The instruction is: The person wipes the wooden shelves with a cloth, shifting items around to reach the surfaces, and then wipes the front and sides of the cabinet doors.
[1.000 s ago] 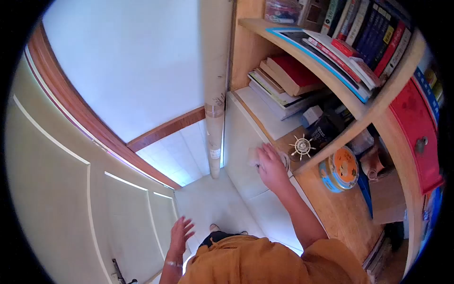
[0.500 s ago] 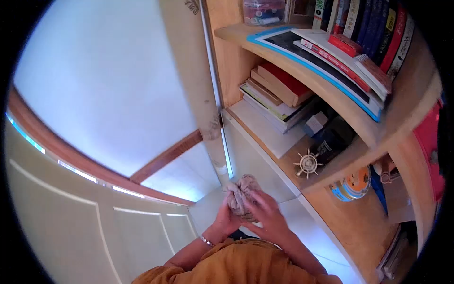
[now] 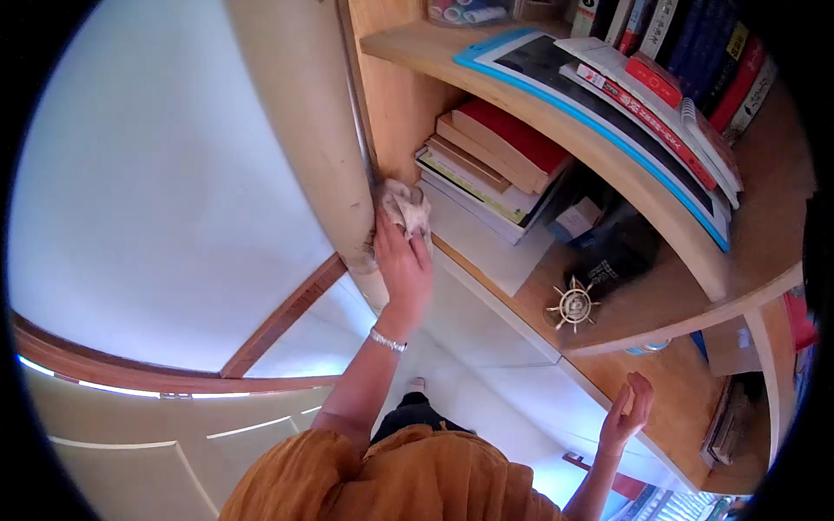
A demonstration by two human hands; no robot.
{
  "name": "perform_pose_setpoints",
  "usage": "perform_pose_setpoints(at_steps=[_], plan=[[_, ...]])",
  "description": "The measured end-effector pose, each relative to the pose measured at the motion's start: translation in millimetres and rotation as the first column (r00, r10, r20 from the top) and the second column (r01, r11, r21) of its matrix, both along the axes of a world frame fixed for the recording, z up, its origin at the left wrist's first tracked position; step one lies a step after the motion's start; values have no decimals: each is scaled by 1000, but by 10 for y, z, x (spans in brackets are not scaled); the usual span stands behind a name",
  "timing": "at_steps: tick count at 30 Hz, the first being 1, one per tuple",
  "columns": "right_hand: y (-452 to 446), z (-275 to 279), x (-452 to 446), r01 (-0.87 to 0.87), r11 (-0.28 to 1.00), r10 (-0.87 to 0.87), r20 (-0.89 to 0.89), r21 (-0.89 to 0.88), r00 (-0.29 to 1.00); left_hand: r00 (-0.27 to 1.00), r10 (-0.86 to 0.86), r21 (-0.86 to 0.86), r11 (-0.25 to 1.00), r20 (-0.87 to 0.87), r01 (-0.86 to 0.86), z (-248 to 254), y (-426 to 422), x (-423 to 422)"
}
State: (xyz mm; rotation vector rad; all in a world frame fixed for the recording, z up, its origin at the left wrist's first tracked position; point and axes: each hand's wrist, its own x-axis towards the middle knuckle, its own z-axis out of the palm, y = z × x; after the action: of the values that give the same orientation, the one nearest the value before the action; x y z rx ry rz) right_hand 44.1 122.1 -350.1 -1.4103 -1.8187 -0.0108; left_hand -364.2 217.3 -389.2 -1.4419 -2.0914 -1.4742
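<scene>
My left hand [image 3: 404,271], with a silver bracelet at the wrist, presses a crumpled greyish-white cloth [image 3: 407,207] against the left edge of the wooden bookcase [image 3: 382,113], right beside the upright beige pipe [image 3: 300,95]. Its fingers lie over the cloth, which partly hides the surface behind. Lower on the right, my right hand [image 3: 627,415] is held up near the lower shelf with loosely bent fingers and nothing in it.
A stack of books [image 3: 499,165] lies on the middle shelf near the cloth. A small ship's wheel ornament [image 3: 574,306] stands at that shelf's front edge. Above, a blue-edged board [image 3: 512,61] carries thin books. A panelled door [image 3: 122,473] is at lower left.
The cloth was bunched between both hands in front of my body. My left hand has carried it up to the bookcase edge, while my right hand has let go and moved right.
</scene>
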Motion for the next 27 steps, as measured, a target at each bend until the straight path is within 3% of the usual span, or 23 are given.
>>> perform_pose_setpoints(at_steps=[3,5,7,9,13,15,16,18,21,23,27], plan=[[118,-182,227,53,998,-53,26,-13,998,993,114,-32,993,-19,-115,5,252,14],[196,-245,298,79,979,-105,-132,-186,986,977,154,-294,950,150,-104,122,357,-43],[246,-249,318,53,979,-84,-151,-196,985,971,163,-302,948,175,-105,184,372,-23],[244,-264,238,98,985,-103,-30,-143,994,980,200,-379,905,-20,-192,96,404,-39],[224,-312,270,110,988,-108,25,-106,994,985,167,-348,922,-36,-169,117,356,-32],[210,-278,235,121,986,-118,34,-118,992,976,126,-404,914,177,-44,246,288,9],[215,-251,210,133,983,-128,46,-126,991,976,135,-401,914,173,-56,205,265,36],[215,-221,175,120,986,-116,39,-115,992,990,122,-315,939,-69,-137,32,204,142],[206,-275,200,116,987,-111,50,-108,993,983,134,-348,922,-122,-169,-46,-6,535],[223,-279,210,122,987,-116,63,-100,991,1000,-6,-428,904,-5,4,118,-213,790],[197,-262,226,117,989,-108,87,-96,990,996,-25,-380,923,86,57,91,-187,739]])
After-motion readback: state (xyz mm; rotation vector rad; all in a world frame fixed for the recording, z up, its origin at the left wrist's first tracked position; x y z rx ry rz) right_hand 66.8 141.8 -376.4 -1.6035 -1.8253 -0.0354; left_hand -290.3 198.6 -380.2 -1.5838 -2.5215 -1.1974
